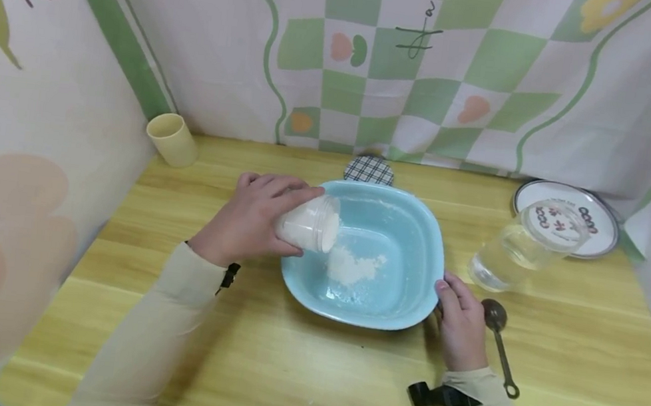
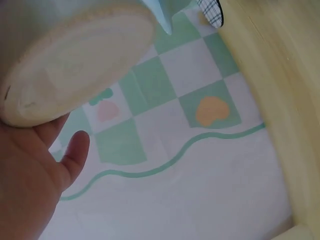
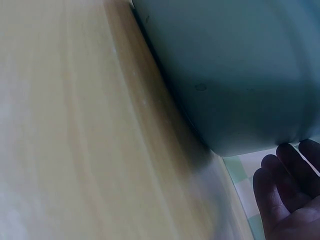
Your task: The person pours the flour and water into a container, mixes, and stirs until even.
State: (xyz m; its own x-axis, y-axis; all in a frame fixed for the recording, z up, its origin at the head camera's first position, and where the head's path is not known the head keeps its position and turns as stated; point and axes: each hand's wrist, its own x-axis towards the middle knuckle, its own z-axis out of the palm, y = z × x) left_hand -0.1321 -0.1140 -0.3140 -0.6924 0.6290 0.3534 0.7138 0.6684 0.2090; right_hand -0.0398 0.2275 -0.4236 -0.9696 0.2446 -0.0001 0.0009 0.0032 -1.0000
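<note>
My left hand grips a clear plastic jar of white powder, tipped sideways over the left part of a light blue basin. Some white powder lies on the basin's floor. In the left wrist view the round base of the jar shows above the palm and thumb. My right hand holds the basin's right rim, thumb on top. The right wrist view shows its fingers against the basin's outer wall.
A clear pitcher of water stands right of the basin, before a patterned plate. A dark measuring spoon lies by my right hand. A yellow cup stands at the back left, and a checked round mat lies behind the basin.
</note>
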